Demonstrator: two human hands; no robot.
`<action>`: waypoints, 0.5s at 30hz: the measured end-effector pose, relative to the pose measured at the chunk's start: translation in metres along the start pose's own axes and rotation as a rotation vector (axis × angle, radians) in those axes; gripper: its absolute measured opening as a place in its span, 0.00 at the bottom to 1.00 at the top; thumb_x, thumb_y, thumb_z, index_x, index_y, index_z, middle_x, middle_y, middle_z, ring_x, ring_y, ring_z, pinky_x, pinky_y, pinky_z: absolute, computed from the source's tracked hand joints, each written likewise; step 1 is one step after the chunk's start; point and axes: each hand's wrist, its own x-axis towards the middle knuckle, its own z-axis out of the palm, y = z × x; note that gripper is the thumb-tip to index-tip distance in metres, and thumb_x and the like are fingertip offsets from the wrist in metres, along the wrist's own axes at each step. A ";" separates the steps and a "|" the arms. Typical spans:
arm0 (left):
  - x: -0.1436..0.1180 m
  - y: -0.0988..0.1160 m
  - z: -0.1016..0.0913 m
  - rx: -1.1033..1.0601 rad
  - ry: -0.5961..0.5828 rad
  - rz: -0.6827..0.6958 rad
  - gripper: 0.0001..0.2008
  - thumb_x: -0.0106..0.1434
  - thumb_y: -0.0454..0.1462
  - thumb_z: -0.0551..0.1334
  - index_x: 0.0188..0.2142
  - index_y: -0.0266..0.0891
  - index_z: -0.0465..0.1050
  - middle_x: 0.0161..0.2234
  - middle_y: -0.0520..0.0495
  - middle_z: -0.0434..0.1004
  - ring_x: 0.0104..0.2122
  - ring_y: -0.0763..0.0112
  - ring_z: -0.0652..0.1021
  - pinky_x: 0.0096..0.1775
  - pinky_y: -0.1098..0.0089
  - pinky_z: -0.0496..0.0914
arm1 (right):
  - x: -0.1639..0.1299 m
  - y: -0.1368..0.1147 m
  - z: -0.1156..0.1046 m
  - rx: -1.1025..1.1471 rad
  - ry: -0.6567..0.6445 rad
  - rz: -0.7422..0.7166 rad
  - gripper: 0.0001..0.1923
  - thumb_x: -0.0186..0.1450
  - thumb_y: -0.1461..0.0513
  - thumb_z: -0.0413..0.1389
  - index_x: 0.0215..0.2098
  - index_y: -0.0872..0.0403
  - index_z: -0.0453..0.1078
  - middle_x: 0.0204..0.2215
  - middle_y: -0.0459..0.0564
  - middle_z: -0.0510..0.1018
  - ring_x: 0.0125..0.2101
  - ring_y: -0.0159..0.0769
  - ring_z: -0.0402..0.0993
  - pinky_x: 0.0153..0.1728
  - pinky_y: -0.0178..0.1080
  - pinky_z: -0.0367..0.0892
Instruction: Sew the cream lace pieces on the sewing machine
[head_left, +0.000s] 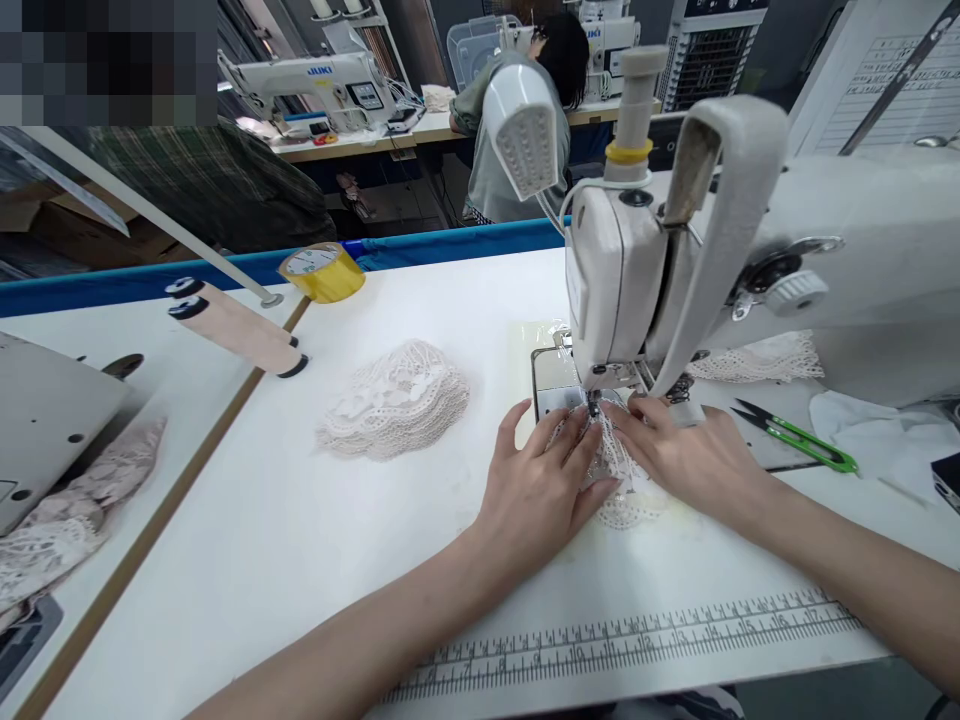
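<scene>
Under the needle of the white sewing machine [750, 250], at the right middle of the bench [300, 540], lies a small piece of white lace [626, 490], and both hands rest on it. The left hand [540, 490] lies flat with the fingers spread and stretched toward the presser foot [594, 405], pressing the left part of the lace down on the bench; it grips nothing. The right hand [686, 455] also lies flat on the right part of the lace, its fingers nearly straight and pointing left toward the needle, so the fingertips of both hands are close together just near the foot. To the left of the hands, apart from them, sits a stack of lace pieces [394, 400]. Farther left a pale roll with black ends [236, 325] lies on the bench, and behind it stands a roll of yellow tape [324, 270] at the far edge. To the right of the right hand lie green thread snips [802, 435]. A printed ruler [637, 640] runs along the near edge of the bench. Far behind, another person [517, 110] sits at another sewing machine.
</scene>
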 end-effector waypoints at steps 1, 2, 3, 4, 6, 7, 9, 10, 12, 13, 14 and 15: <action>0.000 0.000 0.001 -0.001 -0.006 -0.004 0.21 0.68 0.46 0.52 0.54 0.37 0.68 0.53 0.42 0.72 0.55 0.60 0.69 0.59 0.51 0.51 | 0.000 0.000 0.001 0.002 -0.004 0.005 0.24 0.62 0.65 0.55 0.57 0.54 0.66 0.37 0.56 0.79 0.23 0.33 0.66 0.17 0.38 0.40; 0.000 -0.001 0.002 -0.002 -0.009 -0.006 0.21 0.68 0.46 0.52 0.54 0.37 0.68 0.53 0.41 0.72 0.55 0.60 0.69 0.59 0.51 0.51 | 0.000 0.001 0.001 0.009 -0.010 0.011 0.24 0.62 0.65 0.54 0.57 0.53 0.65 0.36 0.56 0.79 0.22 0.32 0.65 0.17 0.37 0.40; 0.000 -0.001 0.002 -0.002 -0.011 -0.009 0.21 0.69 0.47 0.52 0.54 0.37 0.67 0.54 0.41 0.71 0.55 0.60 0.68 0.59 0.51 0.51 | 0.000 0.002 0.001 0.023 -0.018 0.018 0.23 0.63 0.65 0.54 0.57 0.52 0.65 0.35 0.55 0.79 0.20 0.32 0.64 0.18 0.37 0.40; 0.000 -0.001 0.002 -0.002 -0.011 -0.009 0.22 0.69 0.47 0.51 0.55 0.37 0.67 0.54 0.41 0.71 0.55 0.60 0.68 0.59 0.51 0.51 | -0.001 0.003 -0.001 0.045 -0.026 0.026 0.22 0.64 0.65 0.53 0.57 0.52 0.66 0.33 0.54 0.79 0.20 0.31 0.64 0.18 0.37 0.41; 0.000 -0.001 0.001 0.000 -0.003 -0.007 0.21 0.68 0.47 0.52 0.55 0.38 0.67 0.54 0.42 0.71 0.55 0.60 0.68 0.58 0.51 0.50 | -0.002 0.008 -0.008 0.130 -0.037 0.051 0.18 0.66 0.64 0.51 0.54 0.51 0.69 0.31 0.52 0.78 0.19 0.31 0.63 0.19 0.37 0.43; 0.000 -0.001 -0.002 0.000 0.008 -0.004 0.20 0.68 0.46 0.52 0.54 0.39 0.67 0.54 0.43 0.71 0.55 0.60 0.68 0.58 0.51 0.51 | -0.002 0.010 -0.013 0.203 -0.046 0.072 0.16 0.67 0.63 0.49 0.51 0.50 0.71 0.31 0.51 0.78 0.19 0.31 0.63 0.19 0.36 0.45; -0.001 -0.002 -0.009 -0.003 0.040 0.012 0.17 0.68 0.45 0.55 0.51 0.41 0.70 0.51 0.46 0.74 0.50 0.61 0.72 0.55 0.53 0.54 | -0.003 0.016 -0.024 0.425 -0.118 0.099 0.13 0.67 0.58 0.49 0.45 0.49 0.73 0.32 0.48 0.77 0.20 0.30 0.64 0.20 0.35 0.49; -0.001 -0.002 -0.014 -0.012 0.050 0.027 0.15 0.67 0.45 0.56 0.48 0.41 0.71 0.49 0.47 0.76 0.46 0.63 0.73 0.52 0.55 0.56 | -0.003 0.019 -0.030 0.560 -0.185 0.089 0.12 0.67 0.56 0.51 0.43 0.48 0.73 0.33 0.47 0.77 0.21 0.30 0.65 0.21 0.35 0.51; -0.002 -0.005 -0.023 -0.051 0.030 0.083 0.14 0.65 0.47 0.58 0.42 0.41 0.73 0.41 0.49 0.79 0.37 0.67 0.75 0.45 0.59 0.60 | -0.002 0.023 -0.037 0.802 -0.335 0.026 0.10 0.63 0.54 0.56 0.40 0.47 0.72 0.37 0.44 0.76 0.23 0.29 0.66 0.23 0.34 0.55; -0.002 -0.007 -0.027 -0.073 0.000 0.124 0.15 0.64 0.48 0.59 0.39 0.40 0.74 0.38 0.50 0.79 0.34 0.69 0.75 0.42 0.61 0.60 | -0.002 0.025 -0.039 0.886 -0.390 -0.008 0.08 0.62 0.55 0.58 0.38 0.47 0.71 0.37 0.42 0.75 0.24 0.29 0.67 0.24 0.34 0.56; -0.004 -0.008 -0.029 -0.090 -0.036 0.171 0.16 0.63 0.50 0.60 0.37 0.40 0.74 0.36 0.51 0.78 0.32 0.70 0.75 0.41 0.62 0.60 | -0.001 0.026 -0.039 0.942 -0.419 -0.028 0.05 0.62 0.58 0.57 0.36 0.48 0.71 0.38 0.42 0.75 0.25 0.29 0.67 0.25 0.34 0.57; -0.005 -0.010 -0.030 -0.098 -0.068 0.213 0.15 0.63 0.49 0.60 0.36 0.40 0.73 0.36 0.51 0.78 0.32 0.71 0.75 0.39 0.63 0.60 | -0.001 0.027 -0.038 0.981 -0.426 -0.033 0.02 0.63 0.60 0.56 0.34 0.49 0.70 0.37 0.42 0.75 0.26 0.29 0.68 0.26 0.34 0.58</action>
